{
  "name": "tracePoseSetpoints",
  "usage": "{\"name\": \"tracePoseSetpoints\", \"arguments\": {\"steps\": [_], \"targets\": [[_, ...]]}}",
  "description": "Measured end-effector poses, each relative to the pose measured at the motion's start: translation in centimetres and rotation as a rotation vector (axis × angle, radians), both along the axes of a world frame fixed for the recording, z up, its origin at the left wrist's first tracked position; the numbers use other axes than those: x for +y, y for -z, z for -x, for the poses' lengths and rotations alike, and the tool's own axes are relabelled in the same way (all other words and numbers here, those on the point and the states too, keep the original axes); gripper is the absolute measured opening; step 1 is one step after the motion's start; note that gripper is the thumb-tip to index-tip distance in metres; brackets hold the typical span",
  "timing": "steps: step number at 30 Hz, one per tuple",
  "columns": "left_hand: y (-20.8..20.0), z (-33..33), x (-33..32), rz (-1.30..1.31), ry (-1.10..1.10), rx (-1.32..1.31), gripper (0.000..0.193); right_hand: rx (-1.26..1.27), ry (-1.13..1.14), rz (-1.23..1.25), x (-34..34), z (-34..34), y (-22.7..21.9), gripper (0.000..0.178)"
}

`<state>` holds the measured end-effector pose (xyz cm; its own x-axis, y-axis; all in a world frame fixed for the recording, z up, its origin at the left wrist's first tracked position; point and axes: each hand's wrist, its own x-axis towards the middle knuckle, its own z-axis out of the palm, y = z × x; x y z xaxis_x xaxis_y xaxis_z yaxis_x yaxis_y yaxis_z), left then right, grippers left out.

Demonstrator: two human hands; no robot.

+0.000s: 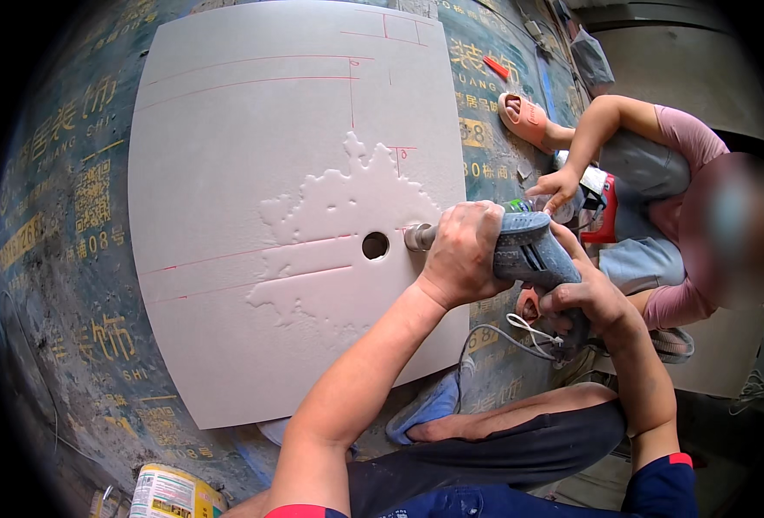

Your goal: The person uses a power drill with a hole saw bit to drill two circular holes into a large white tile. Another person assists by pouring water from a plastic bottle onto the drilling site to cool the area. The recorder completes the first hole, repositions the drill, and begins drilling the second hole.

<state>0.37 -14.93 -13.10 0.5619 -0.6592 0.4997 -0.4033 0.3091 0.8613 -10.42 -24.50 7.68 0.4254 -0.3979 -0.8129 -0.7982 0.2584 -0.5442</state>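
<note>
My left hand [464,250] is wrapped round the front of a grey-blue corded power drill [533,246]. Its rear handle is gripped by my right hand [591,292], low on the right. A round metal hole-saw bit [418,237] sticks out of the drill's front, at the right side of a large pale tile [218,155]. Whether the bit touches the tile is hard to tell. Just left of it a round hole [376,246] goes through the tile. Milky water [339,207] spreads around the hole, over red marking lines.
A co-worker in a pink top [688,142] squats at the right, one hand on a clear plastic bottle [537,204] beside the drill. A red-and-white container [605,207] stands by them. The drill's cord [507,341] loops near my knee. A yellow-and-white bucket [170,494] sits lower left.
</note>
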Motion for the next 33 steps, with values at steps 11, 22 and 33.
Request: {"name": "tracePoseSetpoints", "arguments": {"steps": [11, 22, 33], "targets": [[-0.1, 0.2, 0.0, -0.007, 0.008, -0.015, 0.079, -0.034, 0.081, -0.017, 0.3, 1.1, 1.0, 0.115], [0.1, 0.6, 0.1, -0.001, 0.008, -0.038, 0.078, -0.054, 0.082, -0.082, 0.0, 2.4, 1.5, 0.124], [0.4, 0.8, 0.4, 0.01, 0.005, -0.038, 0.078, 0.101, -0.004, -0.142, -0.4, 2.9, 1.9, 0.089]]}}
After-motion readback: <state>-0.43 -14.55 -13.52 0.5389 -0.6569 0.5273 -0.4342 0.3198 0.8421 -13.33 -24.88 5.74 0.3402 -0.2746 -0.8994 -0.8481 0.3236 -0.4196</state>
